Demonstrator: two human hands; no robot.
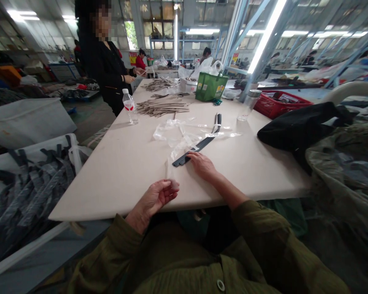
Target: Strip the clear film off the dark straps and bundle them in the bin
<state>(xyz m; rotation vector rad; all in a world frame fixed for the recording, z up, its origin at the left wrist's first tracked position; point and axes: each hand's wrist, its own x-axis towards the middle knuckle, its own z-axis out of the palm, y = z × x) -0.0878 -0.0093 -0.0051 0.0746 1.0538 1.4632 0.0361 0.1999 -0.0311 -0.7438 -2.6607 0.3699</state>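
Observation:
My left hand [156, 197] is closed in a pinch on the end of a clear plastic sleeve [169, 168], just above the table's near edge. The thin film runs up from my fingertips towards the strips. My right hand [203, 166] lies over a bundle of dark grey strips [206, 142], its fingers bent onto them near their close end. The bundle stretches away to the back right with a slight bend. More clear plastic sleeves [179, 132] lie crumpled across and beside it.
A pale padded table [110, 175] carries a pile of brown strips [162, 106], a plastic bottle [129, 108], a clear jar [248, 106] and a green bag [210, 86]. A bin of wrapped dark strips [33, 192] stands left. A co-worker [102, 61] stands at the far left side.

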